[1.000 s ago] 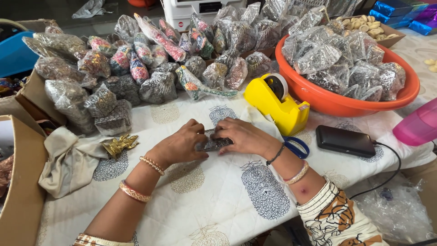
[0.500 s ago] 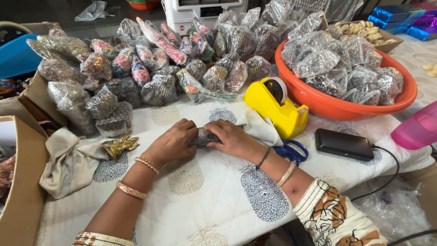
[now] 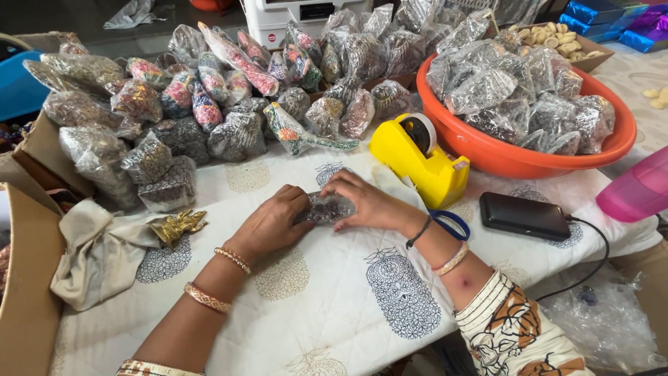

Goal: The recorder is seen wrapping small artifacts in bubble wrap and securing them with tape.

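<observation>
Head view, read from left to right. A cardboard box (image 3: 24,292) bounds the far left edge of the work surface, with a crumpled beige cloth (image 3: 97,254) and a small gold figure (image 3: 178,224) lying left of the grip. The left hand (image 3: 273,224) and the right hand (image 3: 369,202) both press on a small clear packet (image 3: 328,207) of dark pieces, fingers closed over its two ends; the packet lies flat on the printed white tablecloth (image 3: 334,306), between the hands, its long axis running left to right across the view, with no distinguishable front end. Beyond the grip, a heap of filled packets (image 3: 209,104) walls off the far side. Toward the person, the cloth lies open and offers the widest room for movement. Just right of the grip stands a yellow tape dispenser (image 3: 417,163), with blue-handled scissors (image 3: 451,224) beside the right wrist. Farther right sit an orange basin (image 3: 536,157) full of packets, a black power bank (image 3: 525,216) with its cable, and a pink bottle (image 3: 640,188) at the right edge.
</observation>
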